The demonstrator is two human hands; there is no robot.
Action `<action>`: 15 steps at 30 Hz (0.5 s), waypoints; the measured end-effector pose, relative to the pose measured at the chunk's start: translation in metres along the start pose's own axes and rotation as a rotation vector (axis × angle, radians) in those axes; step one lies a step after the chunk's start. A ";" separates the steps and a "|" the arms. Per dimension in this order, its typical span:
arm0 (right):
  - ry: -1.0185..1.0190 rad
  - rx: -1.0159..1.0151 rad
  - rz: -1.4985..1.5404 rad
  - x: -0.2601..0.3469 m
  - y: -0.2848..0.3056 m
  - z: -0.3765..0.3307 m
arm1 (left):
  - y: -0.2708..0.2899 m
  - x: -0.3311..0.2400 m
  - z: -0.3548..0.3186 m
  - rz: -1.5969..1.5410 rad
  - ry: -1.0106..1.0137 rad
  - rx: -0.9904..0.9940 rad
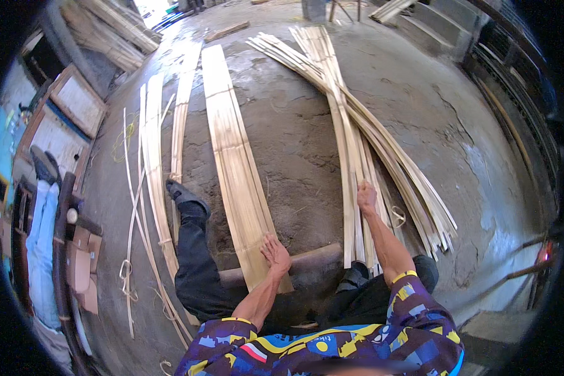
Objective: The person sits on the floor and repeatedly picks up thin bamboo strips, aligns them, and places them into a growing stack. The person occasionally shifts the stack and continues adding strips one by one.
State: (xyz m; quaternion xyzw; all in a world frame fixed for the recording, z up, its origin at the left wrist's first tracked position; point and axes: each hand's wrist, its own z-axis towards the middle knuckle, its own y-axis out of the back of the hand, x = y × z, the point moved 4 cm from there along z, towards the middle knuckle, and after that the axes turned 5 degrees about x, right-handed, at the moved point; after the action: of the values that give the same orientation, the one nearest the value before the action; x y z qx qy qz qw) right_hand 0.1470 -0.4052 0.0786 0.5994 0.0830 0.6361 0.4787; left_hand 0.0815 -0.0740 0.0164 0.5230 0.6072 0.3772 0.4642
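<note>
While the person sat on the grey concrete floor [294,144] with legs stretched forward, another person in light blue trousers [41,244] lay or sat at the far left edge beside brown cardboard boxes [81,266]. Just right of that, thin pale bamboo slivers [131,207] curled loosely over the floor, next to a narrow flattened bamboo strip [151,150] and a second narrow strip [180,119] running away from the camera. The person's left leg in black trousers [191,257] ended in a black shoe [185,195] that rested against these strips.

In the middle lay a wide, pale yellow flattened bamboo mat [232,156], its near end resting over a round dark wooden log [313,260] set crosswise in front of the person. The left hand [276,252] pressed flat on that near end, fingers spread wide, holding nothing.

Further right, the right hand [366,197] was closed around one or two long thin bamboo slats [348,188] from the group lying over the log; the exact count in the grip was hard to tell. Just beside them a larger fanned pile of long bamboo slats [382,144] stretched away toward the top of the view. The person wore a blue, yellow and purple patterned shirt [332,344].
</note>
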 end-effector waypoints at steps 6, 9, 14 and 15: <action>-0.167 -0.134 0.083 0.007 0.010 -0.010 | 0.034 -0.026 -0.011 -0.521 -0.137 -0.155; 0.008 -0.354 0.222 0.021 0.022 -0.011 | 0.037 -0.035 -0.011 -1.188 -0.045 0.022; -0.334 0.028 -0.025 -0.010 0.008 -0.029 | 0.047 -0.045 -0.012 -2.035 0.076 0.455; -0.296 0.020 -0.035 -0.012 0.008 -0.032 | 0.058 -0.048 -0.013 -2.004 -0.078 0.429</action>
State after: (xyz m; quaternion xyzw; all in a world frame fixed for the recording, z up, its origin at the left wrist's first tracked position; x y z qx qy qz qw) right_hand 0.1141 -0.4034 0.0671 0.6899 0.0282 0.5315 0.4906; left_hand 0.0866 -0.1117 0.0826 -0.1407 0.8042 -0.3179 0.4821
